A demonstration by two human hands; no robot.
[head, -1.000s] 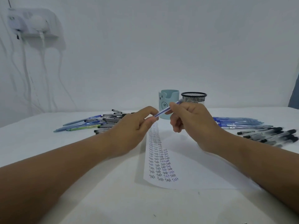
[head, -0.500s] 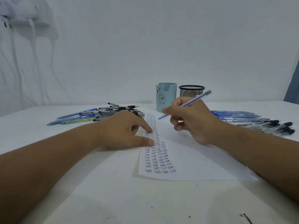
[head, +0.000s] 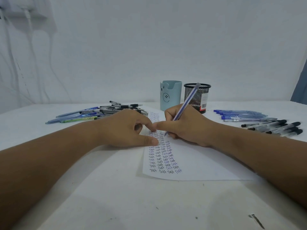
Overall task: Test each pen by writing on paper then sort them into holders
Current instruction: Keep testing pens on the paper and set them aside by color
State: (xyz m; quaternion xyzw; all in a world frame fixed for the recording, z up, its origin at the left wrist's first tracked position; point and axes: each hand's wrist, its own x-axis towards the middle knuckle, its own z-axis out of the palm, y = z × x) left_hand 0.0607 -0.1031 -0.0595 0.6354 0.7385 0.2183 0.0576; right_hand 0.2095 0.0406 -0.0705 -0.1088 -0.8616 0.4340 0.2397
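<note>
A white sheet of paper lies in front of me, its left side filled with columns of the handwritten word "Test". My right hand grips a blue pen in a writing hold, tip down on the paper beside the columns. My left hand rests on the sheet's left edge, its thumb and forefinger pressing the paper. Behind the paper stand a light blue bear-face holder and a black mesh holder.
A loose pile of mixed pens lies at the back left. On the right lie a row of blue pens and a group of black-capped pens. A wall with a socket and cables rises behind the white table.
My left hand let go of the pen and came down onto the paper's edge. My right hand turned the pen into a writing hold and lowered its tip onto the sheet.
</note>
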